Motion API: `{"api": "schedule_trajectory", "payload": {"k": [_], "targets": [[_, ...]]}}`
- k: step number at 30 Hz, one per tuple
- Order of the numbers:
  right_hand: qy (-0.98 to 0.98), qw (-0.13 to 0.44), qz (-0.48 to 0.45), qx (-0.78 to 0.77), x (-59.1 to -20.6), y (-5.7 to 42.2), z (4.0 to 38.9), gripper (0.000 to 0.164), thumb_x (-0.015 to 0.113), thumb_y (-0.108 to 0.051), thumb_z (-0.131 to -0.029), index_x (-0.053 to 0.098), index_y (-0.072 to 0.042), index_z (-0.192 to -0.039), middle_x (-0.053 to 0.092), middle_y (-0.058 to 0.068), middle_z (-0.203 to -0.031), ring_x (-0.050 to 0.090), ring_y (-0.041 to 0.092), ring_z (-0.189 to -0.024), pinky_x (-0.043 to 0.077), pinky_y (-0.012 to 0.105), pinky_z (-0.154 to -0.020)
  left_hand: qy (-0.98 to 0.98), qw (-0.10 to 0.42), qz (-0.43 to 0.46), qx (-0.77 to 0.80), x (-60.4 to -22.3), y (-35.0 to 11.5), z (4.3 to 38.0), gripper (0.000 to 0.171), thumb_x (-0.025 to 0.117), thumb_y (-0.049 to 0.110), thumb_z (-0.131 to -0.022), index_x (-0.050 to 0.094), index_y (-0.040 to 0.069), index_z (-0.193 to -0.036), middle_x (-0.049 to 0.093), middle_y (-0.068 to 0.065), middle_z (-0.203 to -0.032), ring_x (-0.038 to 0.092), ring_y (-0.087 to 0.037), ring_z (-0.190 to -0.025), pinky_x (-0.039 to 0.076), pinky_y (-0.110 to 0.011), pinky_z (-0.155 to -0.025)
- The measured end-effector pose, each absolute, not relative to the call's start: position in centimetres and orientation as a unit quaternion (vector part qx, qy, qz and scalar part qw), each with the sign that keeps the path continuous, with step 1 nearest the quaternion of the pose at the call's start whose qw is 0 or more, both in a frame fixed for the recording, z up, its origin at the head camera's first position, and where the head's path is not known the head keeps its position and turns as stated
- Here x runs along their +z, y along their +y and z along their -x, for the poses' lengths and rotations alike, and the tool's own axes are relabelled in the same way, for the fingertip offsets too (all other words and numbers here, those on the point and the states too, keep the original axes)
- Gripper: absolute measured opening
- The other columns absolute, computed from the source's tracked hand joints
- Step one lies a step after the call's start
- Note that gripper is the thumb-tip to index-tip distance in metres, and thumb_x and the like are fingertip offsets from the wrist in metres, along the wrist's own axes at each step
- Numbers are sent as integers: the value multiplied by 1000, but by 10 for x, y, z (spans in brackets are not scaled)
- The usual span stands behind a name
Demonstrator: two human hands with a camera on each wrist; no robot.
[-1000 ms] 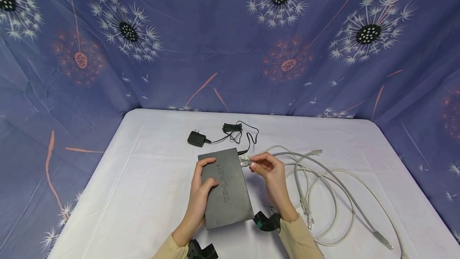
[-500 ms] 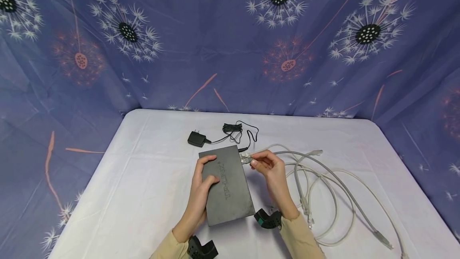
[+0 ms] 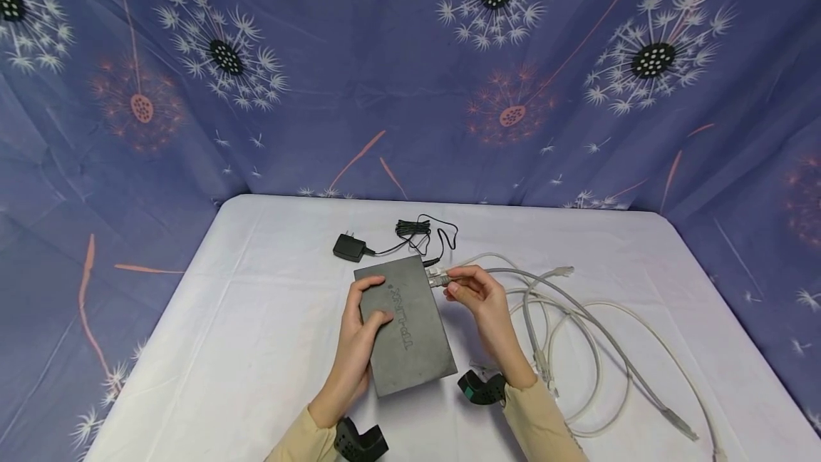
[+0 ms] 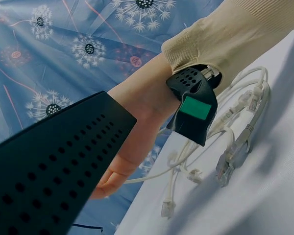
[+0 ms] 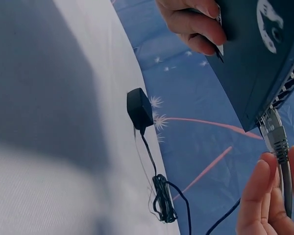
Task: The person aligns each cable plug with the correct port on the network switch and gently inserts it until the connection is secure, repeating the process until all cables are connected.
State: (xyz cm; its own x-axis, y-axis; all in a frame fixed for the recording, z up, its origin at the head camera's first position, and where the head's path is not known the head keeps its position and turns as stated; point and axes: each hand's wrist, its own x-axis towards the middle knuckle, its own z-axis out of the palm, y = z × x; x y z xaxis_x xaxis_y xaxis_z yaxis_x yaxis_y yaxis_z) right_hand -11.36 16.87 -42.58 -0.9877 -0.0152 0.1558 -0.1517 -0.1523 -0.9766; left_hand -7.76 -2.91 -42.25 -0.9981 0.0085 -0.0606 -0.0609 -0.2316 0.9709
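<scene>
A dark grey network switch with "TP-LINK" lettering (image 3: 417, 355) is held up above the table by my left hand (image 3: 355, 330), its thumb across the lettered face and its fingers at the left edge. At the switch's right side, my right hand (image 3: 486, 309) pinches a grey Ethernet cable just behind its clear plug (image 5: 272, 122). That plug meets the row of ports (image 5: 291, 78); how deep it sits I cannot tell. Beside it a white cable runs to the same side. The black power lead (image 3: 432, 261) also reaches the switch there.
A black power adapter (image 3: 349, 248) with a bundled cord (image 3: 412, 227) lies on the white table behind the switch. Loops of white and grey Ethernet cable (image 3: 596, 355) spread over the table's right side. A patterned blue cloth (image 3: 359, 77) hangs behind.
The switch has shifted slightly away from me and its near end a little to the right. The right hand and the cable plug have moved slightly with it; both grips stay the same.
</scene>
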Motion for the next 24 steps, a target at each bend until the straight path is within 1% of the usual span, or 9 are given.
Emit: {"api": "schedule_trajectory", "payload": {"k": [3, 9, 15, 22, 24], "targets": [[-653, 39, -71, 753, -426, 171, 112, 27, 60, 6, -88, 55, 16, -112, 66, 6, -89, 64, 16, -82, 52, 30, -76, 626, 17, 20, 779, -424, -30, 79, 53, 50, -5, -80, 47, 14, -130, 33, -3, -141, 37, -24, -115, 28, -39, -94], [-656, 37, -70, 751, -427, 175, 108, 30, 60, 4, -89, 54, 14, -117, 67, 7, -93, 65, 18, -85, 52, 30, -77, 625, 11, 18, 780, -427, -30, 79, 53, 51, -5, -80, 48, 14, -129, 33, -2, -142, 36, -23, -116, 25, -40, -96], [-657, 50, -83, 748, -430, 184, 105, 28, 59, 5, -89, 53, 17, -113, 66, 12, -95, 65, 18, -83, 52, 30, -76, 619, 12, 13, 785, -428, -31, 79, 53, 51, -6, -81, 46, 13, -130, 29, -2, -144, 35, -24, -118, 24, -41, -98], [-674, 50, -72, 734, -436, 195, 101, 27, 59, 3, -90, 54, 19, -111, 64, 25, -99, 64, 20, -83, 52, 31, -76, 619, 13, 14, 785, -429, -32, 79, 52, 51, -5, -82, 46, 13, -131, 25, -2, -147, 32, -24, -122, 22, -42, -100], [-678, 47, -66, 730, -437, 198, 100, 28, 59, 3, -90, 53, 19, -112, 65, 23, -99, 64, 20, -83, 52, 31, -76, 618, 13, 15, 786, -429, -32, 79, 52, 51, -5, -83, 46, 14, -131, 24, -1, -147, 31, -24, -123, 21, -42, -100]]}}
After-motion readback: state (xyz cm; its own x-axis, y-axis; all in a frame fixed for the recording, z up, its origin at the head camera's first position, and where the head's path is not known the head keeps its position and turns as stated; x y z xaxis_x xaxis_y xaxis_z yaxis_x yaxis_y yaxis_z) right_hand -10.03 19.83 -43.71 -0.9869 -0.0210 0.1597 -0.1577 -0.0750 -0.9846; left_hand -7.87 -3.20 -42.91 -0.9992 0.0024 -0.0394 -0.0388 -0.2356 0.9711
